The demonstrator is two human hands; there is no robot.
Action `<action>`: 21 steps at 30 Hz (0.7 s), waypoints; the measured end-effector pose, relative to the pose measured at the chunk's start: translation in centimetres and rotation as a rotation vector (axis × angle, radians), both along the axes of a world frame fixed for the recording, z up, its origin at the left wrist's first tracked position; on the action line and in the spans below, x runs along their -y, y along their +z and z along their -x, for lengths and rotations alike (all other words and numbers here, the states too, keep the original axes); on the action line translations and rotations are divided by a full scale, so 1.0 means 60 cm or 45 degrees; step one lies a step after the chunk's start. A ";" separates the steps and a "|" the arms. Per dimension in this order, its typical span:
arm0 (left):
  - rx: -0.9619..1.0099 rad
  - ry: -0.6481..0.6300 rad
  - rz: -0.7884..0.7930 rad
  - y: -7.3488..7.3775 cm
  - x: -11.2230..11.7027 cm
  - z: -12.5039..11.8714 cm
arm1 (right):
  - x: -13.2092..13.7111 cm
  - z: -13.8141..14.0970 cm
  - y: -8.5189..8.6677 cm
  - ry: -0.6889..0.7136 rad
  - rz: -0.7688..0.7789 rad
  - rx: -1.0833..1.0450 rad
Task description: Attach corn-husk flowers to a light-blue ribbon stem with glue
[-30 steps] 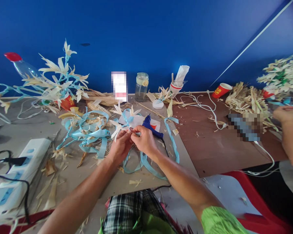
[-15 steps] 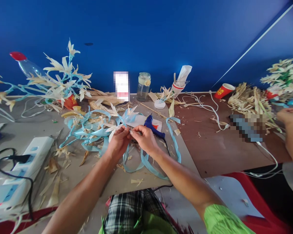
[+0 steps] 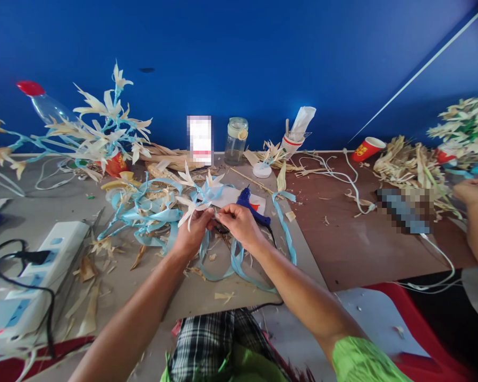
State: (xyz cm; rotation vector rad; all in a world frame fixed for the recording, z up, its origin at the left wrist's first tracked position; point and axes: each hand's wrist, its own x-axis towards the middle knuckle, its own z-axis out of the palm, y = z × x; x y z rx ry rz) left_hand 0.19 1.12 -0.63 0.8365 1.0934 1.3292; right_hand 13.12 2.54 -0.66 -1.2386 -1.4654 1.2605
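Observation:
Pinched in my left hand (image 3: 194, 232) is a flower stem with pale husk-like petals (image 3: 191, 207) and light blue wrapping; the blooms stick up beyond my fingers. My right hand (image 3: 241, 225) is closed in a pinch right beside it, fingertips almost meeting the left ones. Light blue ribbon (image 3: 236, 260) hangs in loops below both hands and runs up under the right one. The exact spot between the fingertips is mostly covered. Just past my right hand lies a blue glue gun (image 3: 245, 201) on a white sheet.
Blue-wrapped stems (image 3: 151, 212) heap up left of my hands. A power strip (image 3: 51, 265) stands at left, husk scraps around it. Along the wall are a glass jar (image 3: 236, 143), a leaning red cup (image 3: 367, 149) and dried husks (image 3: 402, 159). Another person's hand (image 3: 474, 196) is at far right.
The flower in my left hand has tipped, so a pale bloom now spreads over the fingers. Both hands stay close together, fingertips slightly farther apart; the view has shifted a little.

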 end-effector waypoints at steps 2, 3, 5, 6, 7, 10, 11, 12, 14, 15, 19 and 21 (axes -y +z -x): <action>-0.198 0.018 -0.085 0.011 0.003 0.001 | 0.001 0.000 0.003 0.003 -0.011 0.088; -0.258 0.035 -0.111 0.015 0.004 0.001 | 0.002 0.000 0.004 0.001 -0.028 0.144; -0.272 0.074 -0.122 0.019 0.006 0.002 | 0.005 0.000 0.006 -0.014 -0.091 0.265; -0.257 0.082 -0.115 0.018 0.006 0.002 | 0.008 0.001 0.007 -0.024 -0.137 0.325; -0.241 0.082 -0.103 0.016 0.005 0.002 | 0.011 0.002 0.008 -0.031 -0.191 0.380; -0.191 0.062 -0.026 0.004 0.001 0.001 | 0.021 0.006 0.010 -0.015 -0.332 0.489; -0.160 0.057 0.002 0.001 0.000 0.000 | 0.023 0.007 0.010 -0.005 -0.353 0.503; -0.110 0.045 0.027 -0.002 -0.001 -0.001 | 0.025 0.008 0.010 0.002 -0.359 0.501; 0.068 0.001 0.070 -0.003 -0.001 -0.001 | 0.024 0.008 0.012 -0.008 -0.336 0.455; 0.193 -0.034 0.079 -0.002 0.000 -0.002 | 0.023 0.008 0.013 -0.020 -0.303 0.410; 0.597 -0.199 0.059 0.007 0.006 -0.001 | 0.012 0.003 0.022 -0.005 0.005 -0.009; 0.605 -0.227 0.058 0.008 0.008 0.000 | 0.007 0.000 0.026 0.071 0.217 -0.253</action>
